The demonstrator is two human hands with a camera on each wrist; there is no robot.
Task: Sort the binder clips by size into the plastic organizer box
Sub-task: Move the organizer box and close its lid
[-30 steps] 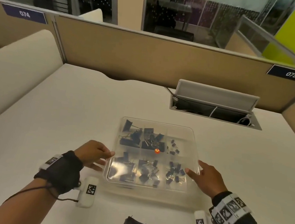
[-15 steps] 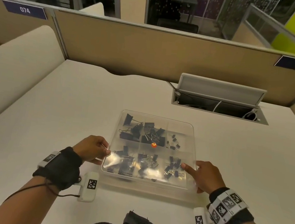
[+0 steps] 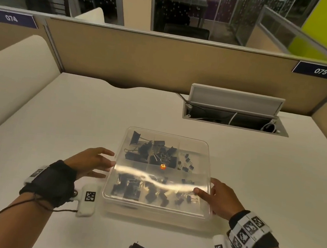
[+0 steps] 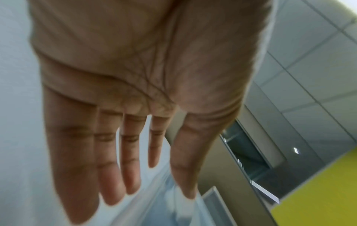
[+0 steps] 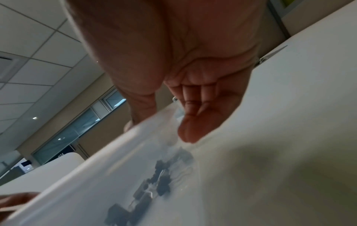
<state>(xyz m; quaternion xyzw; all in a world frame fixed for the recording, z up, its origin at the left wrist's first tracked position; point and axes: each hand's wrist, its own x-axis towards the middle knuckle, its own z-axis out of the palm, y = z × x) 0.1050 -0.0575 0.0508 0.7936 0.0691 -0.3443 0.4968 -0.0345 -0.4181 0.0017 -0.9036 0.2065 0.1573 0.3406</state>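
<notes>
Looking down, head view: plastic organizer box (image 3: 208, 169) sits on white desk (image 3: 57, 116), lid on, binder clips (image 3: 145, 152) sorted inside. Left hand (image 3: 91, 162) at box's left edge, right hand (image 3: 219, 199) at right edge, equally near, fingers straight. Cubicle partition (image 3: 145, 60) behind box.
Left wrist: fingers (image 4: 108, 175) spread, thumb touching box.
Right wrist: fingertips (image 5: 190, 131) on box rim, relaxed, holding nothing.

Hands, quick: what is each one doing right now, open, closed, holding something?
Left hand: open, straight fingers against the left edge of the organizer box.
Right hand: thumb on the lid's right edge, fingers beside it; a true grip cannot be told.
</notes>
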